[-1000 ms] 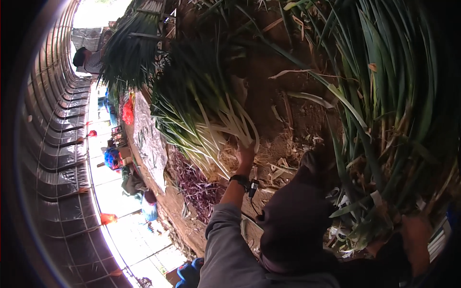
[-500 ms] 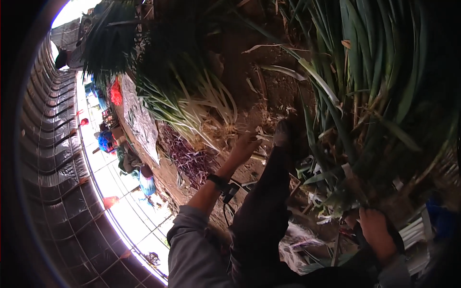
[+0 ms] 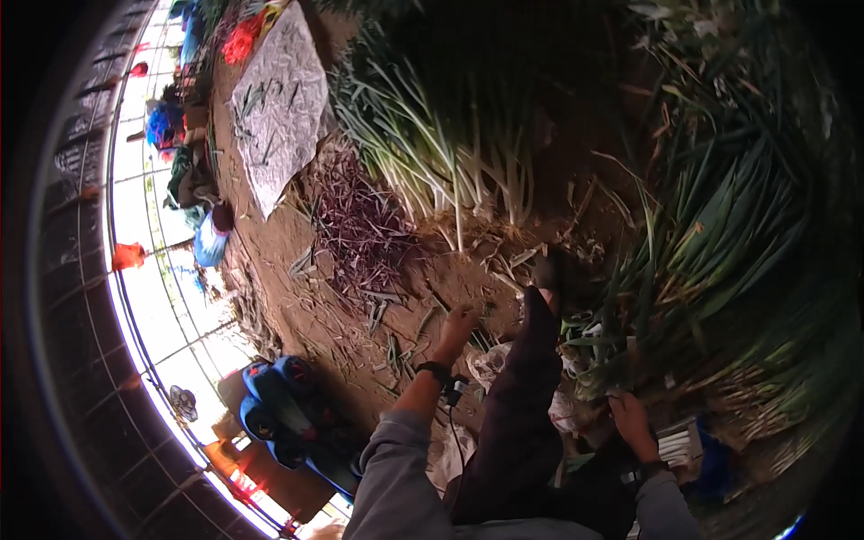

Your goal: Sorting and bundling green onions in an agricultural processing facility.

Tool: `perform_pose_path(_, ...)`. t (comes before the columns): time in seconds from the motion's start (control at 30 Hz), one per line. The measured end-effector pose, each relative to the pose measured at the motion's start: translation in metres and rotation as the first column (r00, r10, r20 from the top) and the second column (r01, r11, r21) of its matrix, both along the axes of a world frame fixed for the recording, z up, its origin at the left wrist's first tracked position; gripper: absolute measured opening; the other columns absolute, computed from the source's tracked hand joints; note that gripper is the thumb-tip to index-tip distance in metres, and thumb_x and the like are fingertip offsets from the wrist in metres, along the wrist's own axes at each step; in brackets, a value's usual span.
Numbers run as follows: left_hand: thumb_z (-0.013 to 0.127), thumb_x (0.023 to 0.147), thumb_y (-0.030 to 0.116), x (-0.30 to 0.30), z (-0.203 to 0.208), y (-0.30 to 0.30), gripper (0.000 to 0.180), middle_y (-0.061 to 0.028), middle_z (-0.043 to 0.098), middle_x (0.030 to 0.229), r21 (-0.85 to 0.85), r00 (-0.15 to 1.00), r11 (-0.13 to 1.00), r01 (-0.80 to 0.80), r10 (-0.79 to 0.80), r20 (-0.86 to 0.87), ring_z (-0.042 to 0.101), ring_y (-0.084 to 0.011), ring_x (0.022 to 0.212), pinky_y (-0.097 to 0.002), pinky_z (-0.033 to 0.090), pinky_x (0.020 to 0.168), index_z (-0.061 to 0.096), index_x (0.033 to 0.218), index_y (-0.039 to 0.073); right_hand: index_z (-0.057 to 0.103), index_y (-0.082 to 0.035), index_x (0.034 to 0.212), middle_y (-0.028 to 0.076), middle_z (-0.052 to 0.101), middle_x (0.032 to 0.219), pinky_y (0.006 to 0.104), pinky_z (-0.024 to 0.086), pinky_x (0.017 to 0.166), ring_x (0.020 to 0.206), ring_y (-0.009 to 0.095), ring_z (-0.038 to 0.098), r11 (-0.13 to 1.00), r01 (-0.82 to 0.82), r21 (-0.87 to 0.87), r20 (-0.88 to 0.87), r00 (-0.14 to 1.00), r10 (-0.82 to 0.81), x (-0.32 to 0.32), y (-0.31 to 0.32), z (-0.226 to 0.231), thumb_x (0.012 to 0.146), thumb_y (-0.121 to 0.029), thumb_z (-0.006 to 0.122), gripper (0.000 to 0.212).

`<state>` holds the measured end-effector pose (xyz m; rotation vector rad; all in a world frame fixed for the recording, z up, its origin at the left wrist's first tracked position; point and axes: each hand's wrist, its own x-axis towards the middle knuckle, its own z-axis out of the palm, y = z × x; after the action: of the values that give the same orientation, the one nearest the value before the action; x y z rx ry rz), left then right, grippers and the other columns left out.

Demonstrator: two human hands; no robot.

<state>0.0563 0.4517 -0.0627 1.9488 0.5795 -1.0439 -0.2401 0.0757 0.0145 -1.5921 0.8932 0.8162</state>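
Note:
My left hand point(image 3: 458, 328) is over the littered soil beside my dark-trousered leg, its fingers curled in. Whatever it holds, if anything, is too small to make out. Beyond it stands a bunch of green onions point(image 3: 459, 184), white stalks and roots toward me. My right hand point(image 3: 632, 421) is on the other side of my legs, fingers bent, at the near edge of a heap of cut leaves and stalks point(image 3: 594, 360). What lies under its fingers is hidden. Farther right spreads a large pile of green onions point(image 3: 729, 234).
Purplish peelings point(image 3: 360, 225) lie left of the bunch, with a pale plastic sheet point(image 3: 279, 108) behind. A blue and dark padded thing point(image 3: 292, 409) sits at the lower left by the netted wall point(image 3: 171, 297). White stalks point(image 3: 675, 445) lie beside a blue bag point(image 3: 715, 459).
The view has turned, so the onions appear farther left and the blue padded thing shows. My left hand has drawn back from the roots and its fingers have curled. My right hand stays near the cuttings.

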Motion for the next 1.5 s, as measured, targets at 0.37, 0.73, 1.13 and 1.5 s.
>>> perform_pose_path(0.37, 0.061, 0.096, 0.022, 0.134, 0.075, -0.107, 0.043, -0.0119, 0.068, 0.101, -0.414, 0.97, 0.893, -0.175, 0.229, 0.083, 0.068, -0.0188, 0.088, -0.0315, 0.053, 0.08, 0.056, 0.13, -0.004, 0.062, -0.002, 0.119, 0.018, 0.063, 0.107, 0.0473, 0.051, 0.082, 0.097, 0.041, 0.061, 0.555, -0.554, -0.621, 0.223, 0.553, 0.803, 0.378, -0.045, 0.07, 0.093, -0.02, 0.063, 0.031)
perform_pose_path(0.73, 0.057, 0.101, 0.021, 0.153, 0.101, -0.051, 0.027, -0.0059, 0.066, 0.098, -0.337, 0.5, 0.429, -0.838, 0.85, -0.163, 0.067, -0.0177, 0.087, -0.0327, 0.053, 0.082, 0.059, 0.12, 0.001, 0.066, -0.002, 0.108, 0.021, 0.067, 0.105, 0.0479, 0.05, 0.086, 0.101, 0.041, 0.062, 0.676, -0.656, -0.335, 0.295, 0.608, 0.737, 0.56, 0.025, 0.025, 0.091, -0.028, 0.063, 0.031)
perform_pose_path(1.13, 0.06, 0.101, 0.026, 0.234, 0.143, -0.094, 0.039, -0.0068, 0.065, 0.109, -0.475, 0.441, 0.254, -0.843, 0.831, -0.338, 0.066, -0.0148, 0.094, -0.0307, 0.051, 0.083, 0.053, 0.132, 0.004, 0.066, 0.003, 0.107, 0.015, 0.069, 0.083, 0.0387, 0.053, 0.072, 0.075, 0.026, 0.071, 0.521, -0.839, -0.154, 0.229, 0.483, 0.845, 0.606, 0.061, 0.002, 0.094, -0.027, 0.062, 0.033)
perform_pose_path(1.5, 0.058, 0.102, 0.024, 0.287, 0.039, 0.12, 0.027, -0.0046, 0.066, 0.099, -0.496, 0.371, 0.163, -0.853, 0.857, -0.357, 0.064, -0.0156, 0.088, -0.0314, 0.052, 0.082, 0.057, 0.118, 0.003, 0.065, 0.0, 0.103, 0.021, 0.069, 0.095, 0.0456, 0.051, 0.078, 0.091, 0.039, 0.066, 0.535, -0.777, -0.333, 0.286, 0.457, 0.842, 0.699, 0.297, -0.078, 0.094, -0.031, 0.061, 0.033)
